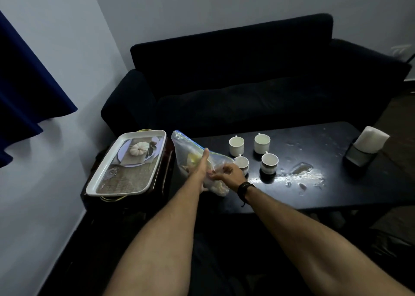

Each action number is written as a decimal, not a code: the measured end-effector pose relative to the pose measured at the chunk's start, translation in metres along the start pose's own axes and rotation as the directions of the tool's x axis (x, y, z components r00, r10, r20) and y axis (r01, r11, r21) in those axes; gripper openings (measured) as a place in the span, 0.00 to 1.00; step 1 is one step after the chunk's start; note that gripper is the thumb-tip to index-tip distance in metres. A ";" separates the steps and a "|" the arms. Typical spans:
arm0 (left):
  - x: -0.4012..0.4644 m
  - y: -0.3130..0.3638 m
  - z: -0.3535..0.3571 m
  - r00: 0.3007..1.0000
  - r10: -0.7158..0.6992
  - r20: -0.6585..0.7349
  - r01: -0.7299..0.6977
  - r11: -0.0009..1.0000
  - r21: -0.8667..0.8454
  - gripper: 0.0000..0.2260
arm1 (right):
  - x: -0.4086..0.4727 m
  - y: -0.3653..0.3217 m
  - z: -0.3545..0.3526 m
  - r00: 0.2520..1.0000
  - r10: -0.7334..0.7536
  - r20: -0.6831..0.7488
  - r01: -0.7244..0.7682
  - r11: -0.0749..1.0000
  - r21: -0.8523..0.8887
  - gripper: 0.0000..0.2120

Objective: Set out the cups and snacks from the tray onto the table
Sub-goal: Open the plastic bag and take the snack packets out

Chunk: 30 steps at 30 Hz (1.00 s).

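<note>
Dim grey walls and a dark sofa back a low black bench with a glossy, wet-looking top; a puddle shines right of the cups, and the near and right parts of the top lie open. Four white cups stand upright in a tight square near the bench's left end, handles toward the far side. At the far right edge a dark holder carries a white napkin.

Left of the bench, on a separate dark stand, sits the tray: white, rectangular, raised rim, a printed pumpkin picture on its floor, long axis running near to far.

Between tray and cups, at the bench's left edge, the bag of snacks stands up: clear crinkled plastic with a blue zip strip, long axis tilted far-left to near-right, its top corner pointing far-left. The left hand lies flat against it, fingers pressed together and extended. The right hand, a dark band at its wrist, has fingers curled, pinching the plastic low down, just beside the near-left cup.
</note>
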<state>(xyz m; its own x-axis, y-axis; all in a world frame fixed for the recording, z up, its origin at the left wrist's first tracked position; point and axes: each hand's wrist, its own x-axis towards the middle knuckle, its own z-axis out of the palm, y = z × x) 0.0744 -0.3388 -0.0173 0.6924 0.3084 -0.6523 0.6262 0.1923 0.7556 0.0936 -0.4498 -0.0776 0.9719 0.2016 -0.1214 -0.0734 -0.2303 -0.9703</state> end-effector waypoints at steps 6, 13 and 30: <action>0.014 -0.018 0.014 0.952 0.205 -0.229 -0.170 0.972 0.165 0.22 | -0.016 0.017 -0.021 0.984 -0.028 0.174 0.044 0.995 -0.085 0.03; 0.018 -0.026 0.016 0.928 0.311 -0.205 -0.258 0.934 0.246 0.11 | -0.014 0.007 -0.034 0.937 0.298 0.184 -0.338 0.909 0.245 0.12; -0.005 -0.007 0.001 0.831 0.518 -0.201 -0.367 0.783 0.503 0.03 | -0.009 -0.020 -0.075 0.988 0.152 -0.006 -0.140 0.928 0.345 0.20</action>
<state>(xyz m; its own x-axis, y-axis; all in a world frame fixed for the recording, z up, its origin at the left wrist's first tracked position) 0.0669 -0.3427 -0.0200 0.8280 0.5433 -0.1385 0.4166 -0.4308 0.8006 0.1027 -0.5180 -0.0413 0.9508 0.1587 -0.2661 -0.2818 0.0863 -0.9556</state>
